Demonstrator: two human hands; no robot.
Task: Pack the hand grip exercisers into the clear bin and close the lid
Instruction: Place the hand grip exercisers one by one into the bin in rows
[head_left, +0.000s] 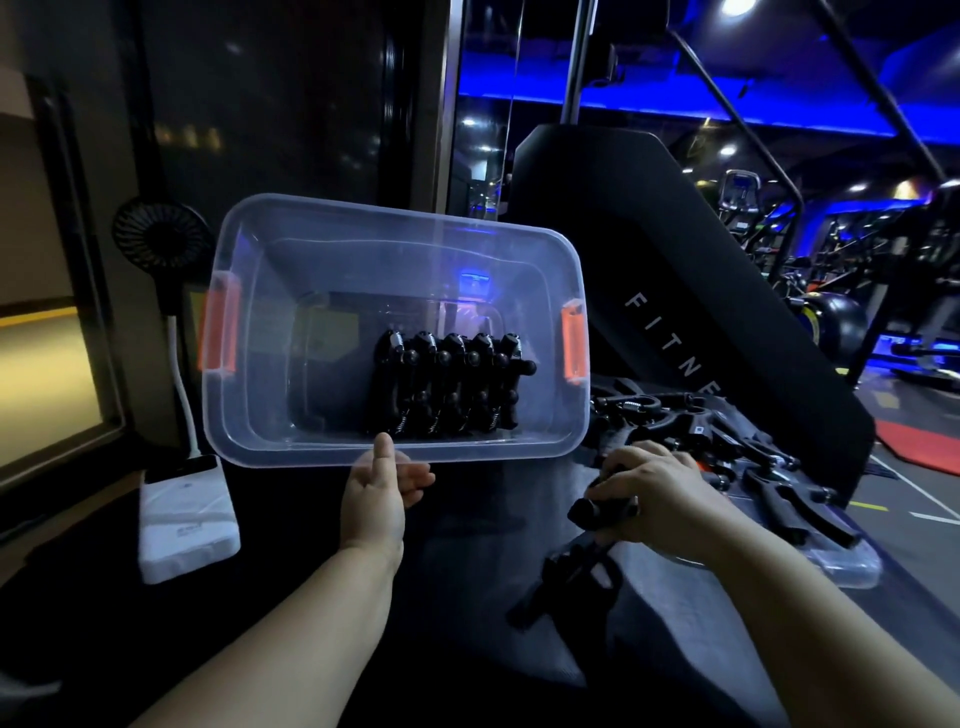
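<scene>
Head view: the clear bin (322, 291) is tilted toward the camera; the left hand (376, 499) pinches its near rim, thumb on top. 5 hand grip exercisers (449, 387) sit in a row inside. The right hand (649, 493) is closed around another exerciser (602, 512) beside the loose pile (737, 447). Judged: thin, flexible, slippery plastic; hold at the rim. Exercisers are stiff, sprung, knob-ended; take by the handles

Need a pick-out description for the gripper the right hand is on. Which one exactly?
Start at the clear bin with orange latches, tilted up by the left hand. Look right of its near corner to the loose black exercisers on the bin lid. The held exerciser is the nearest one, the only one under the right hand.
</scene>
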